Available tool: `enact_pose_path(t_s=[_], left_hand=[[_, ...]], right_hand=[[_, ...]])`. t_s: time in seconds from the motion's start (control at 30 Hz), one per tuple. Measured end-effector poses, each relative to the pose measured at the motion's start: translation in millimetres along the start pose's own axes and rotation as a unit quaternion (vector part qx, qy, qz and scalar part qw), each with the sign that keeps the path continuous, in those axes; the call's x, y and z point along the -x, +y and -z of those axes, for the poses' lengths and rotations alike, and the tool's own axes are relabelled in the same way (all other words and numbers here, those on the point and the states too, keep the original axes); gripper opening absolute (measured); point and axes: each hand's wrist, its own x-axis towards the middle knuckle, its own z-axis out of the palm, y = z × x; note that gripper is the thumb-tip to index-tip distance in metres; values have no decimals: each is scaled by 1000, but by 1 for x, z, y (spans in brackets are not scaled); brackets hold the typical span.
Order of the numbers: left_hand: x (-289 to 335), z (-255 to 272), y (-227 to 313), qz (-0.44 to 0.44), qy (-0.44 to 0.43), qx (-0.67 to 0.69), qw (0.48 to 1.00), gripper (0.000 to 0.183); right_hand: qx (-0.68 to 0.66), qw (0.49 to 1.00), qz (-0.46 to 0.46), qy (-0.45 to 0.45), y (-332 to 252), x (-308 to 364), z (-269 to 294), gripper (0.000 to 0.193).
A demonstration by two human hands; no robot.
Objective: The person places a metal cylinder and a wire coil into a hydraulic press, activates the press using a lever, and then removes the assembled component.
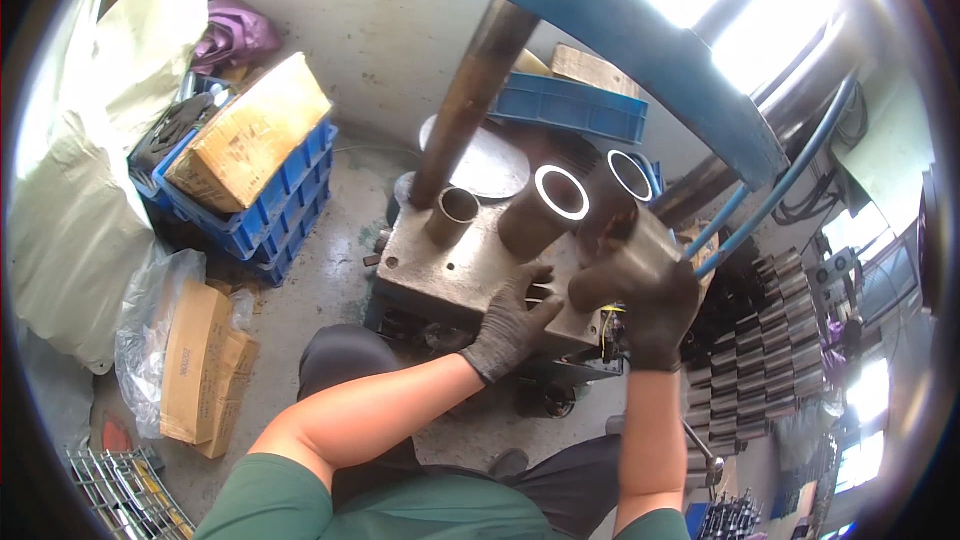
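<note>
On the steel press table [435, 275] stand several metal tubes. My left hand [515, 318], in a dark grey glove, is at the table's front edge with its fingers apart and nothing in them. Just beyond it is a thick dark tube [530, 230] with a bright ring-shaped end. My right hand [660, 315], also gloved, is wrapped round a shiny metal tube [645, 250], tilted above the table's right side. A darker cylinder [592, 290] lies between the hands, partly hidden. A short open tube [455, 215] stands at the table's left, and another bright-rimmed tube [628, 178] is farther back.
A blue press crossbeam [630, 35] spans overhead on a steel column [475, 100]. Blue hoses [790, 190] hang at the right, above stacked metal tubes [760, 350]. Stacked blue crates [290, 205] carry a cardboard box [255, 130] at the left; flattened cardboard [195, 360] leans nearby.
</note>
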Motion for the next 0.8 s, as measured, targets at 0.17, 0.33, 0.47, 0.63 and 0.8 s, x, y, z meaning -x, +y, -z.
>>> enact_pose_path(t_s=[0.17,0.33,0.47,0.63,0.8], left_hand=[[23,1,17,-101,-45,51,993,47],[37,-7,15,-87,-145,90,981,47],[37,-7,10,-134,-168,-105,971,50],[37,-16,0,-87,-179,-152,968,42],[37,-16,-7,-19,-149,-126,981,19]], right_hand=[[-163,975,-114,95,54,82,35,71],[-166,972,-98,136,90,107,66,83],[-218,951,-150,158,98,121,73,85],[-268,938,-168,141,102,129,74,77],[-217,942,-176,185,105,132,88,83]])
